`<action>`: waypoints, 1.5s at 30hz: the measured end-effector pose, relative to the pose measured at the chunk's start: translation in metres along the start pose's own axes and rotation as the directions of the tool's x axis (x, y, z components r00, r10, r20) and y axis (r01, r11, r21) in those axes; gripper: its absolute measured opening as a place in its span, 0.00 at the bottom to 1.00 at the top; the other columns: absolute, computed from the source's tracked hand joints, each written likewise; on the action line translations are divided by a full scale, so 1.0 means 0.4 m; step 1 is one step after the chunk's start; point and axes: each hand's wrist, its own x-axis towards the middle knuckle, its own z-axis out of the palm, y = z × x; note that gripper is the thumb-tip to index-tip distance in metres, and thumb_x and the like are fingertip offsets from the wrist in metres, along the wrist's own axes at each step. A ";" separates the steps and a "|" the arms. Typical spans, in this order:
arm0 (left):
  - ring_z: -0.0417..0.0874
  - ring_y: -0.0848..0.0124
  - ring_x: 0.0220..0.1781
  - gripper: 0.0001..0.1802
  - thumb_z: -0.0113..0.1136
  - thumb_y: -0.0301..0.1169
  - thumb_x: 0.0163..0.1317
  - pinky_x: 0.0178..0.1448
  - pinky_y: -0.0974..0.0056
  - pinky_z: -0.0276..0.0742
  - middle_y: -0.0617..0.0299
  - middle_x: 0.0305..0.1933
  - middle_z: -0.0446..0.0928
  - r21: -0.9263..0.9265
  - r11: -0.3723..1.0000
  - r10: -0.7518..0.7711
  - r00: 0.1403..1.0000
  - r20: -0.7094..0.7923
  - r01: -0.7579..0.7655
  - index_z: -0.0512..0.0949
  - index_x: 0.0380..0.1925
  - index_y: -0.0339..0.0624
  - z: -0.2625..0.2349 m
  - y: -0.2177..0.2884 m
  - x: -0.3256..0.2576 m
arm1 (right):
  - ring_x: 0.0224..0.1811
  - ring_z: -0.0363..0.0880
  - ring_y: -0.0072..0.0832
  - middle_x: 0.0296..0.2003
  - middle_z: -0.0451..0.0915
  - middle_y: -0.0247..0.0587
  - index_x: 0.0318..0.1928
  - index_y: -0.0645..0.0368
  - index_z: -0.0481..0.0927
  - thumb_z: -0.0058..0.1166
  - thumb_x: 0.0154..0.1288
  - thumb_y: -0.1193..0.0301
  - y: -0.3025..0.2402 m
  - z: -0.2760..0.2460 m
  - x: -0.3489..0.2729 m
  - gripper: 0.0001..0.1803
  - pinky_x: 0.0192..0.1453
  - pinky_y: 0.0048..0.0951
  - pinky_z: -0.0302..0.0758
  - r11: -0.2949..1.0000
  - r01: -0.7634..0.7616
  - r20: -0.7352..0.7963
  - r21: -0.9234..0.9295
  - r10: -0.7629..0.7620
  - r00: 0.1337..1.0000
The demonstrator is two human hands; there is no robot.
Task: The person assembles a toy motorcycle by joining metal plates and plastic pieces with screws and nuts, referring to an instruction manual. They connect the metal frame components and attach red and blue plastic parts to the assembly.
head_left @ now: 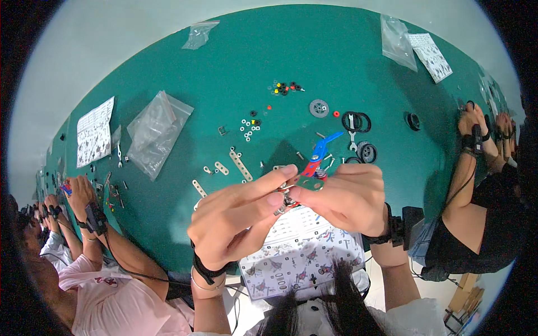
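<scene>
In front of me, both hands hold one small construction-kit assembly [318, 155] of blue, red and metal pieces. Its bent blue strip points up and away, and a red part sits lower down. My left hand [238, 215] pinches the near left end of it between thumb and fingers. On the other side, my right hand [353, 196] grips it, the thumb close to the left fingertips. Fingers hide much of the joint where the hands meet. Beneath my hands lies a printed instruction sheet [302, 257] with small coloured pictures.
Perforated metal strips [241, 165], white nuts [247, 134] and a grey disc [319, 108] lie beyond my hands on the green table [224, 73]. Black rings [364, 122], a wrench [352, 140] and a wheel [367, 152] are at right. A plastic bag [159, 134] lies left; people work on both sides.
</scene>
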 end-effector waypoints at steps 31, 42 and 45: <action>0.85 0.61 0.33 0.14 0.65 0.17 0.47 0.30 0.70 0.78 0.39 0.38 0.79 -0.064 0.998 -0.011 0.998 -0.056 0.008 0.72 0.33 0.38 0.019 -0.005 0.000 | 0.13 0.69 0.23 0.20 0.77 0.28 0.37 0.47 0.83 0.65 0.41 0.71 0.009 0.002 -0.008 0.17 0.17 0.22 0.62 1.000 -0.026 -0.064 -0.015 0.025 0.998; 0.84 0.66 0.27 0.14 0.66 0.18 0.45 0.24 0.74 0.74 0.40 0.38 0.80 -0.012 1.000 0.011 0.998 -0.056 -0.012 0.73 0.32 0.40 0.010 -0.006 -0.014 | 0.15 0.64 0.13 0.17 0.67 0.20 0.36 0.45 0.84 0.58 0.37 0.69 0.019 0.003 -0.008 0.18 0.18 0.17 0.56 0.986 0.098 -0.103 -0.138 -0.113 0.988; 0.85 0.64 0.30 0.14 0.66 0.18 0.46 0.25 0.73 0.75 0.40 0.38 0.80 -0.016 1.000 -0.014 0.999 -0.038 0.014 0.73 0.32 0.40 0.017 -0.001 -0.006 | 0.15 0.65 0.13 0.19 0.69 0.20 0.36 0.46 0.84 0.59 0.37 0.70 0.019 -0.011 -0.010 0.18 0.18 0.17 0.56 0.977 0.071 -0.080 -0.199 -0.089 0.993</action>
